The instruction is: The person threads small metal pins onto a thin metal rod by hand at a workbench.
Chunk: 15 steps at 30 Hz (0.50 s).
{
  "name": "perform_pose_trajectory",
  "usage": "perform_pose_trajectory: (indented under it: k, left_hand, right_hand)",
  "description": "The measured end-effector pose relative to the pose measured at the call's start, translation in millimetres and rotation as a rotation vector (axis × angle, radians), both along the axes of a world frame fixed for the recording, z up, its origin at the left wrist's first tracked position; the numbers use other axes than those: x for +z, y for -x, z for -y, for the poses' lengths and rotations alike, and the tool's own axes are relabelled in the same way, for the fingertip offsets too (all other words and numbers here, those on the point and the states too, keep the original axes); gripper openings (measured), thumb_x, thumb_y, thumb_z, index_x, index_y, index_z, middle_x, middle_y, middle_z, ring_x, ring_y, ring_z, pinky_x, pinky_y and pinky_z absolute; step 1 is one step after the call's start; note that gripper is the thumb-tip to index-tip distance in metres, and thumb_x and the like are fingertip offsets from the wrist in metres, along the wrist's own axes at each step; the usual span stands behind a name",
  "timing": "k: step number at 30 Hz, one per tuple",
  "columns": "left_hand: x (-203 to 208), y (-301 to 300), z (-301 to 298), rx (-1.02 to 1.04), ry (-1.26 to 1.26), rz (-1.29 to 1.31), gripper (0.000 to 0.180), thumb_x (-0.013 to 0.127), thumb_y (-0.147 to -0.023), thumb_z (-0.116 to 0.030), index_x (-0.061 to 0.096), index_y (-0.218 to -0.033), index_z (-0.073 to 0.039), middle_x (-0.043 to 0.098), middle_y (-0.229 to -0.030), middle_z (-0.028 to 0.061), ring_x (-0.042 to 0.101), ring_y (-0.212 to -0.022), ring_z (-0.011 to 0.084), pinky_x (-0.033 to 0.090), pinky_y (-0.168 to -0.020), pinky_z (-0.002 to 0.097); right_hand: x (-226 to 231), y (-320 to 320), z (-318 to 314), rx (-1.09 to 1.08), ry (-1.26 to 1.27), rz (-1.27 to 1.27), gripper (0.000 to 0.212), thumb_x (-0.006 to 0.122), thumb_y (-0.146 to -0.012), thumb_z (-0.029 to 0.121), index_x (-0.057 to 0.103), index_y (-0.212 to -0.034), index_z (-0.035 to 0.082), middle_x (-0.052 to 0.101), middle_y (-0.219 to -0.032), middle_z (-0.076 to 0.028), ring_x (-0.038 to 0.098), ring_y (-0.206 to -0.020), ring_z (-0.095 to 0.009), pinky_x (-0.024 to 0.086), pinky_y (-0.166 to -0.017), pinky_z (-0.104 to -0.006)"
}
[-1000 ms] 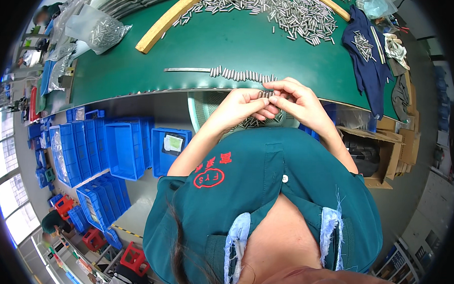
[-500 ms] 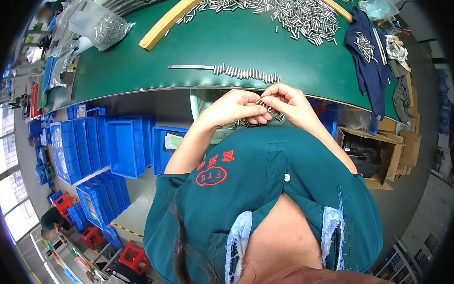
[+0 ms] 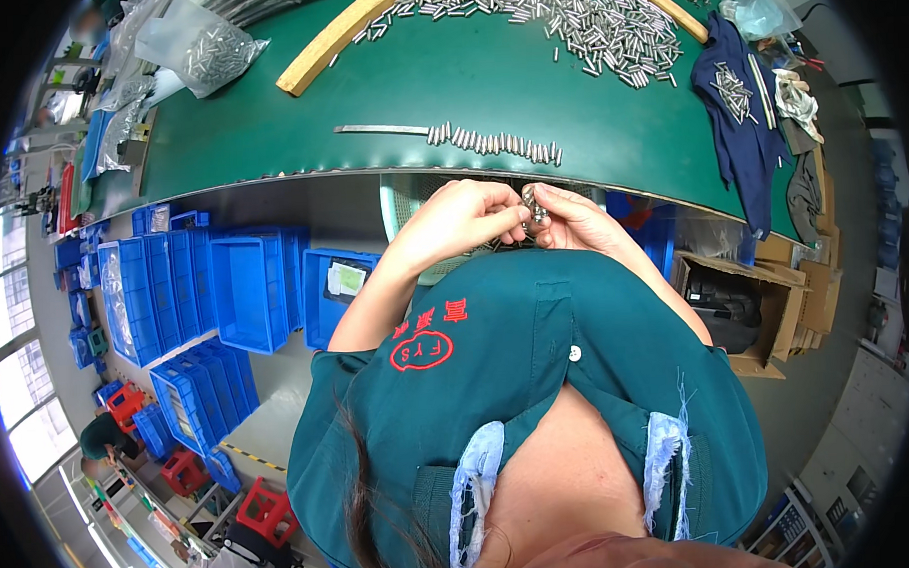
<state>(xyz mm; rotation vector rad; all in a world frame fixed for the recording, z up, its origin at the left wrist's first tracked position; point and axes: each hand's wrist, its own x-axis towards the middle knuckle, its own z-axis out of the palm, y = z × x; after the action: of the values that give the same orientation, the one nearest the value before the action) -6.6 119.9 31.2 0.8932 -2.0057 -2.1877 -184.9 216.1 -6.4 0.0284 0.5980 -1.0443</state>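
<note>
My left hand (image 3: 469, 215) and my right hand (image 3: 580, 221) meet just off the table's near edge, over a pale green basket (image 3: 393, 208) with small metal pins in it. Between the fingertips is a small bunch of shiny metal pins (image 3: 533, 203). The right thumb and fingers are closed round the bunch, and the left fingers pinch at its left side. On the table just beyond lies a row of metal pins (image 3: 495, 144), most standing side by side, with a flat metal strip (image 3: 381, 130) reaching left from it.
The green table (image 3: 269, 130) holds a big heap of metal pins (image 3: 606, 28) between two wooden bars (image 3: 336, 40). A plastic bag of pins (image 3: 206, 57) lies far left. Dark blue cloth (image 3: 734, 124) with pins lies right. Blue crates (image 3: 245, 291) stand left below; a cardboard box (image 3: 736, 309) stands right.
My fingers have shifted so the bunch of pins now shows upright between them. The right hand has turned and lowered slightly. The row on the table looks the same.
</note>
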Motion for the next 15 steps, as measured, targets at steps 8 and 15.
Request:
perform_pose_trajectory:
  k: [8,15]
  left_hand:
    - [11.5,4.3,-2.2,-0.070,0.344,0.078,0.022,0.065,-0.087,-0.022,0.064,-0.087,0.000,0.066,-0.069,0.0072,0.062,-0.063,0.0117,0.048,-0.059,0.0276]
    - [8.2,3.0,-2.9,-0.067,0.342,0.068,0.022,0.064,-0.087,-0.023,0.065,-0.088,-0.001,0.065,-0.068,0.0072,0.062,-0.063,0.0124,0.048,-0.059,0.0275]
  right_hand:
    - [-6.4,2.5,2.0,0.057,-0.112,0.091,0.019,0.060,-0.093,0.023,0.057,-0.099,0.006,0.057,-0.082,0.000,0.055,-0.065,-0.005,0.051,-0.054,-0.0181]
    - [-26.4,4.0,0.5,0.115,-0.114,0.287,0.021,0.061,-0.092,0.026,0.057,-0.099,0.007,0.058,-0.081,0.000,0.056,-0.066,-0.005,0.051,-0.054,-0.0182]
